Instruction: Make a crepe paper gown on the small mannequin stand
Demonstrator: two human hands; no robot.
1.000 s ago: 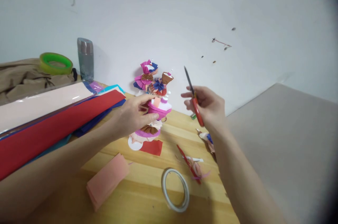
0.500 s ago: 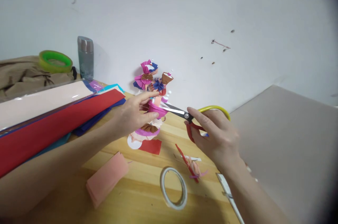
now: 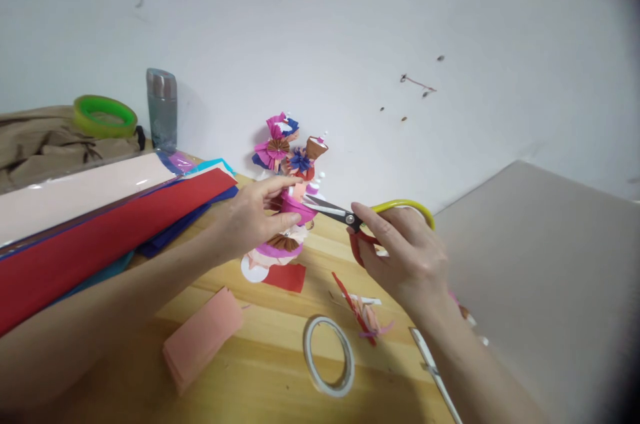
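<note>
A tiered paper craft [image 3: 289, 164] made of pink, blue, brown and magenta rosettes stands on the wooden table [image 3: 270, 357] near the wall. My left hand [image 3: 250, 217] grips its magenta middle tier, where a small peach paper tab sticks up. My right hand [image 3: 405, 257] holds scissors [image 3: 345, 216] with red and yellow handles. Their blades are slightly apart and the tips reach the peach tab at the craft.
Long red, pale pink and blue paper sheets [image 3: 100, 217] lie at the left. A folded peach paper stack [image 3: 203, 339], a red paper scrap [image 3: 286, 276], a tape ring [image 3: 329, 356] and paper trimmings [image 3: 365, 312] lie in front. A grey flask [image 3: 162, 108] and green tape roll [image 3: 105, 115] stand behind.
My right hand turned the scissors from pointing upward to pointing left, then brought the blade tips up to the peach tab on the craft. My left hand stayed on the magenta tier.
</note>
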